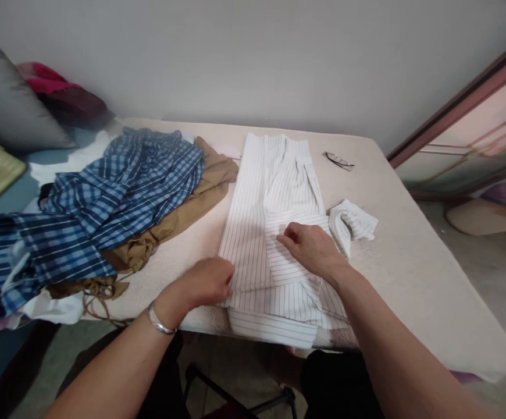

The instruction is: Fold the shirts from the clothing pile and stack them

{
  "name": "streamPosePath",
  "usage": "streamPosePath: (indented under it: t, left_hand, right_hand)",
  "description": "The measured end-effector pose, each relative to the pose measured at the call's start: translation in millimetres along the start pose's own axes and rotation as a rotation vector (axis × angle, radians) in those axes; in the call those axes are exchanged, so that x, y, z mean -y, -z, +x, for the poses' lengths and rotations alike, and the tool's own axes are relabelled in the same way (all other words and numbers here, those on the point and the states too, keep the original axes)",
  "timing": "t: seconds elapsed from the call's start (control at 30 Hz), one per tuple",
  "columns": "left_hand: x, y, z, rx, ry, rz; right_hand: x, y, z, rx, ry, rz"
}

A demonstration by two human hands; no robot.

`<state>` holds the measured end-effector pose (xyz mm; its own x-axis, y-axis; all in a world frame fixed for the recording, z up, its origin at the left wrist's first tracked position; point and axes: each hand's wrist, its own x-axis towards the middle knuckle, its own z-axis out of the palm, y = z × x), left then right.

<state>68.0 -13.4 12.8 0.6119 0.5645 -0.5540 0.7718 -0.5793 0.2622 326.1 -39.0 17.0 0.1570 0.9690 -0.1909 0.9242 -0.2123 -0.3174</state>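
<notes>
Centrally, a striped shirt [253, 233] is lying on the surface [414, 262], overhanging its near edge. The left hand [209, 282] is showing blurred at the shirt's left side; the right hand [313, 244] is partly hiding a sleeve [280, 262]. Whether either hand's curled fingers [294, 231] are gripping fabric cannot be told.

Grey cushion [15, 105], eyeglasses [339, 161], blue plaid garment [124, 180]

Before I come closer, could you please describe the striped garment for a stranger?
Find the beige surface along the pale wall. The striped garment lies there, partly folded, under the right hand. Unlike the blue plaid clothing to its left, it is white with thin dark stripes.
</notes>
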Motion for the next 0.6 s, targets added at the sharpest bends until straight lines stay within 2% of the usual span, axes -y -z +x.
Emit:
streamPosePath:
  t: [0.07,0.13,0.27,0.37,0.43,0.5,0.6]
  left_hand:
    - [-1,-3,-3,0.085,-0.036,0.04]
    - [-2,-2,-5,0.087,-0.047,0.04]
    - [-6,0,1,-0.102,-0.042,-0.029]
    - [-15,-4,12,-0.231,0.088,-0.036]
    - [-19,-9,17,-0.211,0.166,-0.041]
    - [-22,-11,17,-0.17,0.186,-0.071]
    - [-23,-12,12,-0.147,0.178,-0.122]
  right_hand:
    - [2,-4,0,0.017,0.035,-0.007]
    - [2,-8,1,0.016,0.054,-0.009]
    - [5,-12,5,-0.06,0.136,0.077]
    - [16,-21,8,-0.156,0.268,0.188]
    - [29,-34,10,-0.199,0.363,0.221]
    - [43,-53,11,-0.203,0.457,0.202]
    - [61,-85,17,-0.127,0.553,0.097]
